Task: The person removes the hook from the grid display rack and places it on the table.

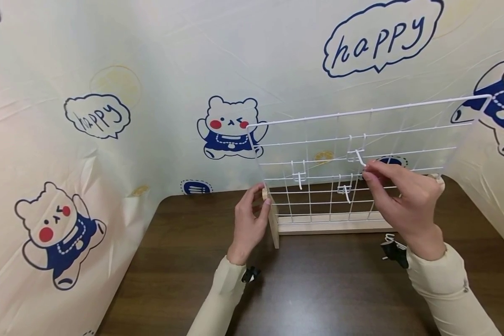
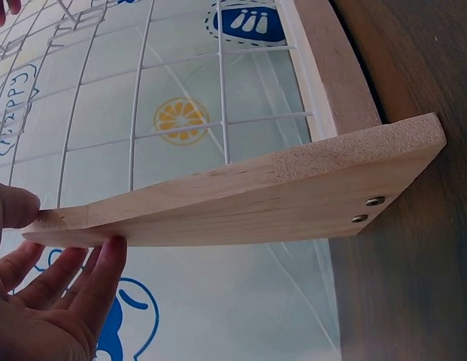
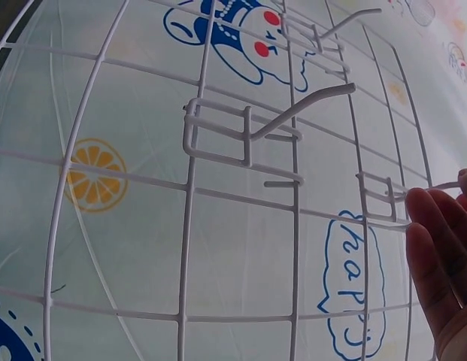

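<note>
A white wire grid panel (image 1: pixel 319 196) stands in a light wooden base on the table. My left hand (image 1: pixel 250 219) grips the top of the wooden side piece (image 2: pixel 218 210), thumb on one face and fingers on the other. With thumb and forefinger, my right hand (image 1: pixel 407 200) pinches the prong of a white wire hook (image 1: pixel 358 156) at the grid's upper middle. Two more white hooks hang on the grid: one at left (image 1: pixel 299 177), another lower in the middle (image 1: pixel 344 189). In the right wrist view, the pinched hook (image 3: pixel 383 197) lies against the wires, partly behind my fingers.
The dark brown wooden table (image 1: pixel 311 289) extends in front of the rack. A pale cloth (image 1: pixel 159 93) printed with bears and "happy" bubbles hangs behind and at both sides. A small black device (image 1: pixel 395 252) is on my right wrist, another (image 1: pixel 250 274) on my left.
</note>
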Available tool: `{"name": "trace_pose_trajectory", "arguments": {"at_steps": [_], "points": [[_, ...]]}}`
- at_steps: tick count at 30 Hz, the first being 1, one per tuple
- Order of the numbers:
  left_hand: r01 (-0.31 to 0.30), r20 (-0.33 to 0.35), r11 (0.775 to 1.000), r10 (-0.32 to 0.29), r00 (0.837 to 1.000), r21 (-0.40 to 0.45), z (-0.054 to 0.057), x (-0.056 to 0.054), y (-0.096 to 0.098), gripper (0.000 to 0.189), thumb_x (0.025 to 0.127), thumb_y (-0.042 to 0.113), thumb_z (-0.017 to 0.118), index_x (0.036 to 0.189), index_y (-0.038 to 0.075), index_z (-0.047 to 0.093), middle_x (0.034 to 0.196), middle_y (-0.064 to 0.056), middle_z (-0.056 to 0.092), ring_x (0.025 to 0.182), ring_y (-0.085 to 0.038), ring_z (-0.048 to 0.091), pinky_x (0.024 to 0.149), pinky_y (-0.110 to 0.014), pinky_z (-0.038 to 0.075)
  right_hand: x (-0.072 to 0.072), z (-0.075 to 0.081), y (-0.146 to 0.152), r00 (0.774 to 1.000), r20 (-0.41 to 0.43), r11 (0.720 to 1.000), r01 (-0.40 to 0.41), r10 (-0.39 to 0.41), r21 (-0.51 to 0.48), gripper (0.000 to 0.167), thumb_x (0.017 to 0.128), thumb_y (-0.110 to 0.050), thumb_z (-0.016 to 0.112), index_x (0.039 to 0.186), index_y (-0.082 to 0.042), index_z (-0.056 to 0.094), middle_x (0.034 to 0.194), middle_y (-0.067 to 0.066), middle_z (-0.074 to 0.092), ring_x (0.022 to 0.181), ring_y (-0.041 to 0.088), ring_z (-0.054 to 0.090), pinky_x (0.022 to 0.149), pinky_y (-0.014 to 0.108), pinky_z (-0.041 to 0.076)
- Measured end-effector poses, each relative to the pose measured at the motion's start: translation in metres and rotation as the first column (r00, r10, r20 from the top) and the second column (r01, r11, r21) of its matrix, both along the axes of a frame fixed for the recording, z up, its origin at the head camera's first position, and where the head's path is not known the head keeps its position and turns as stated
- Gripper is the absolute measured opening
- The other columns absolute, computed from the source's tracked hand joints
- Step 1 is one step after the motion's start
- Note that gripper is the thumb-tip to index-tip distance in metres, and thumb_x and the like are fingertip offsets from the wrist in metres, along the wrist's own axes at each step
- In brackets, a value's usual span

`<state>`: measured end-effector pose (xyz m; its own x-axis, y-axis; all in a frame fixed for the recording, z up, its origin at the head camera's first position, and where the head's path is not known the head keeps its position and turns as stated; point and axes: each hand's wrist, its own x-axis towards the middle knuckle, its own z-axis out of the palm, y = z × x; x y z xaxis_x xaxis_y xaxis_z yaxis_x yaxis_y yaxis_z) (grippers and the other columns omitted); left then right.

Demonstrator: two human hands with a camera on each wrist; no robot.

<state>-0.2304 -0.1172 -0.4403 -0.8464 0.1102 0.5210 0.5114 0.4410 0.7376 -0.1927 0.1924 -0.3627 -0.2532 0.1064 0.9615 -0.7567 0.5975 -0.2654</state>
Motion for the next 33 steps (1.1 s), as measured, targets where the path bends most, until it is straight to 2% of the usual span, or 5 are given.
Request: {"name": "trace_pose_trajectory", "arguments": {"at_steps": [3,7,10,19,33], "points": [[-0.005,-0.001,1.0,0.005,1.0,0.003,-0.0001,-0.0003,-0.0005,0.038,0.103,0.018,0.066,0.14,0.017,0.059,0.135,-0.007,0.068,0.122,-0.026,0.071,0.088,-0.048,0.065,-0.001,-0.0002,0.0004,1.0,0.006,1.0,-0.006,0.006,0.006,0.053,0.101,-0.044,0.067,0.095,0.007,0.078,0.086,0.027,0.077,0.078,0.018,0.077,0.087,0.002,0.048],[-0.003,-0.017,1.0,0.003,1.0,0.004,-0.0006,-0.0011,-0.001,0.037,0.103,0.016,0.066,0.14,0.014,0.06,0.134,-0.011,0.068,0.12,-0.027,0.071,0.087,-0.048,0.066,-0.0024,0.0005,-0.001,1.0,-0.004,1.0,0.001,-0.001,0.002,0.053,0.101,-0.044,0.066,0.095,0.007,0.078,0.085,0.028,0.077,0.069,0.037,0.071,0.086,0.001,0.047],[-0.002,-0.025,1.0,0.002,1.0,0.004,-0.0004,-0.0018,-0.001,0.036,0.103,0.015,0.065,0.139,0.011,0.06,0.133,-0.013,0.069,0.12,-0.027,0.072,0.086,-0.046,0.066,-0.0033,0.0016,-0.0027,1.0,-0.016,1.0,0.004,-0.004,-0.006,0.052,0.102,-0.043,0.066,0.093,0.008,0.078,0.084,0.028,0.076,0.065,0.044,0.067,0.085,0.0,0.046],[-0.008,-0.016,1.0,0.008,1.0,-0.008,0.0,-0.0025,-0.0008,0.037,0.103,0.015,0.065,0.14,0.012,0.06,0.133,-0.012,0.069,0.119,-0.026,0.072,0.086,-0.046,0.066,-0.0022,0.0033,-0.005,0.998,-0.004,0.998,0.056,-0.056,0.001,0.052,0.102,-0.044,0.065,0.096,0.006,0.079,0.088,0.027,0.078,0.061,0.042,0.068,0.078,-0.004,0.037],[-0.019,0.001,1.0,0.019,1.0,-0.013,0.0017,0.0004,0.0002,0.038,0.103,0.013,0.066,0.14,0.01,0.06,0.132,-0.01,0.069,0.119,-0.026,0.072,0.087,-0.045,0.066,-0.0022,0.003,-0.006,0.995,0.057,0.996,0.08,-0.083,0.05,0.046,0.102,-0.042,0.065,0.107,0.002,0.08,0.093,0.022,0.08,0.064,0.037,0.071,0.078,-0.002,0.039]]}}
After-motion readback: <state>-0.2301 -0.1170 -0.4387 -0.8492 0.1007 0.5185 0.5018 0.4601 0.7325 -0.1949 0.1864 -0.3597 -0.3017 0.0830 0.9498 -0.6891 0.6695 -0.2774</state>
